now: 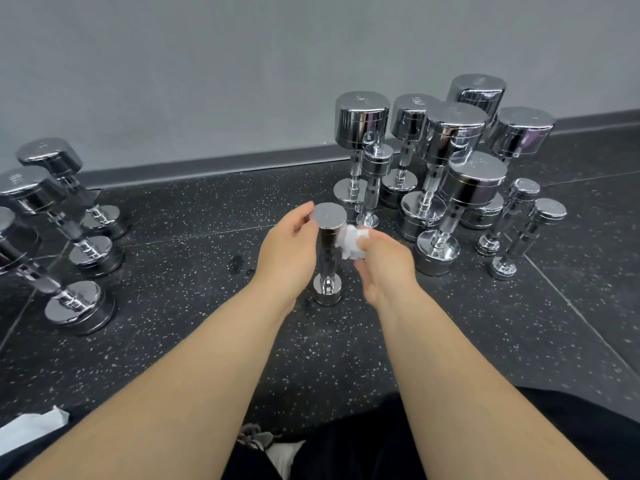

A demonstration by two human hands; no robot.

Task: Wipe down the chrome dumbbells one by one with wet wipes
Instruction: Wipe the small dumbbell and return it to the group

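White wet wipe (350, 241) sat bunched in the right hand (382, 268), whose fingers pinched it against the handle of the small dumbbell (327, 256), just under its upper head. The left hand (287, 251) curled its fingertips round the rim of that head, gripping it. That dumbbell stood upright on the black speckled floor (194, 216). Beyond it and to its right, a cluster of larger chrome dumbbells (450, 161) stood on end near the grey wall (207, 81). To its left stood another group of dumbbells (69, 237), and a small wet patch (237, 263) marked the floor just left of it.
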